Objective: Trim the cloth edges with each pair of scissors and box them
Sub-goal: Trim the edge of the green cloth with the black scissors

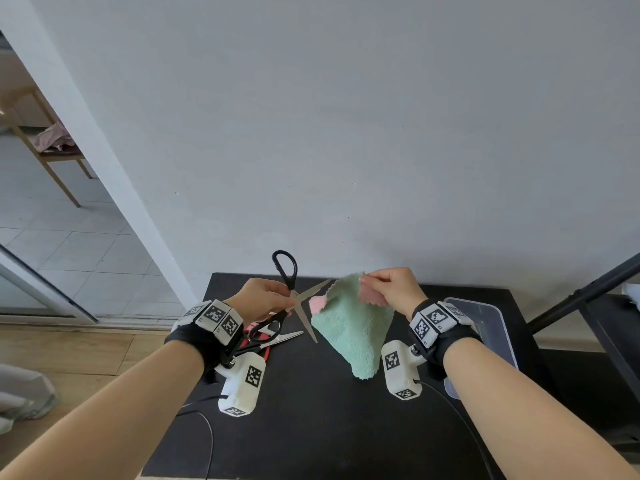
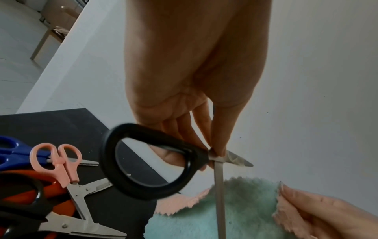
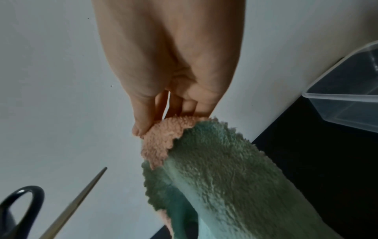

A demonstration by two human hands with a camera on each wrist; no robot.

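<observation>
Black-handled scissors are up in the air with their blades spread wide. My left hand pinches them near the pivot, thumb and fingers closed on the metal. One blade points at the cloth, a mint-green fluffy square with a pink reverse and a zigzag edge. My right hand pinches the cloth's top corner and holds it hanging above the black table. In the right wrist view the cloth drapes down from my right hand, with a blade to its left and apart from it.
Several other scissors lie in a pile at the table's left: a blue pair, a small pink pair and an orange-and-black pair. A clear plastic box stands at the right edge. A white wall rises behind the table.
</observation>
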